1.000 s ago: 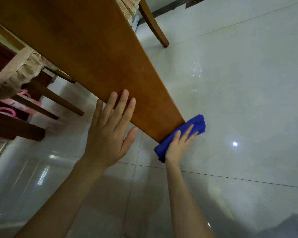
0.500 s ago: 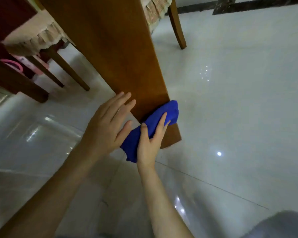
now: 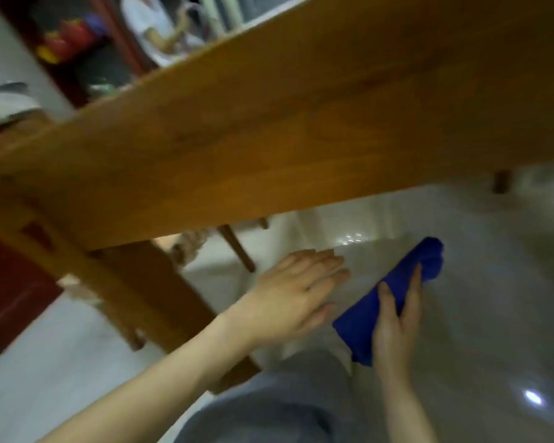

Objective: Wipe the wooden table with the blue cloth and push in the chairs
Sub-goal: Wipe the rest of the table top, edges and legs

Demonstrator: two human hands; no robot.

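Note:
The wooden table (image 3: 269, 129) fills the upper half of the blurred view, its broad side rail running from lower left to upper right, one thick leg (image 3: 160, 302) slanting down at the left. My right hand (image 3: 394, 324) holds the rolled blue cloth (image 3: 394, 295) in the air below the rail, over the floor and apart from the wood. My left hand (image 3: 295, 292) hovers flat with fingers spread, just left of the cloth, touching nothing. A chair leg (image 3: 237, 247) shows under the table.
Glossy white floor tiles (image 3: 461, 314) spread to the right and below. A dark red cabinet (image 3: 13, 298) stands at the left. Behind the table a person in white (image 3: 160, 30) sits by a shelf with coloured things. My grey trouser leg (image 3: 269, 410) is at the bottom.
The view has swung up from the table leg to the side rail. Both hands have come off the leg; the cloth is lifted clear of the wood and hangs over the floor.

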